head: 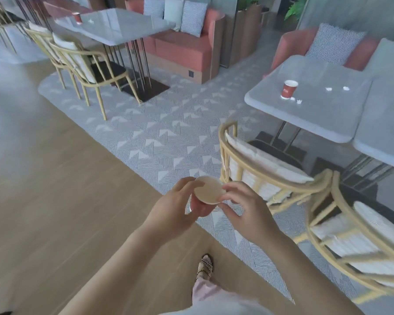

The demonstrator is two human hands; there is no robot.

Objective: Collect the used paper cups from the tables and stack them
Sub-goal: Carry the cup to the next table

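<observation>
Pale inside, a paper cup [208, 189] sits low in the view toward 6 o'clock, its open mouth facing the camera, held between both hands. The left hand [175, 208] wraps curled fingers round the cup's body from the 9 o'clock side. The right hand [243, 212] pinches the rim at 3 o'clock with thumb and fingertip. Whether other cups nest beneath it cannot be told. At 2 o'clock a red paper cup [289, 89] stands upright on a grey bench [316, 114], with white paper scraps [328, 89] near it. At 11 o'clock, well apart, a far red cup [77, 18] stands on a second grey bench [123, 28]. Cane chairs [266, 164] stand beside both benches.
</observation>
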